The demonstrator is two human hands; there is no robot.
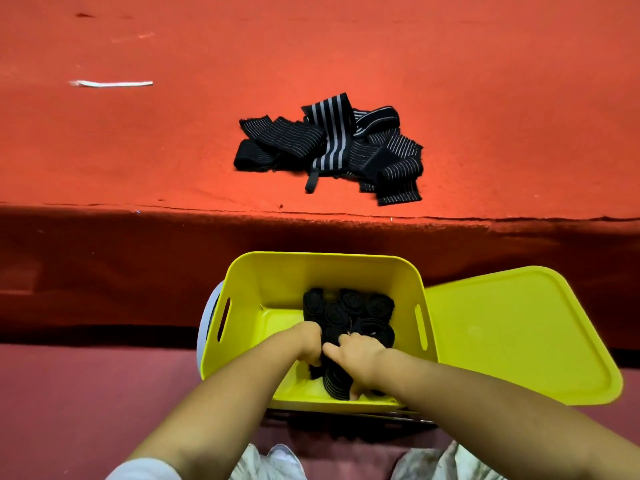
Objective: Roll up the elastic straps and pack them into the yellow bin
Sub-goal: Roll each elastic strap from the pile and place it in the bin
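Note:
The yellow bin (263, 271) stands below the table edge, in front of me. Several rolled black straps (349, 306) lie packed at its far right. Both my hands reach into the bin. My left hand (308, 341) and my right hand (356, 358) grip a rolled black strap (336, 382) between them, fingers curled round it, near the bin's front wall. A pile of unrolled black straps with grey stripes (332, 147) lies on the red table above.
The bin's yellow lid (519, 334) leans at the bin's right side. The red cloth table edge (242, 213) runs across the view above the bin. A white strip (110, 84) lies at the table's far left. A white round object (204, 320) shows behind the bin's left wall.

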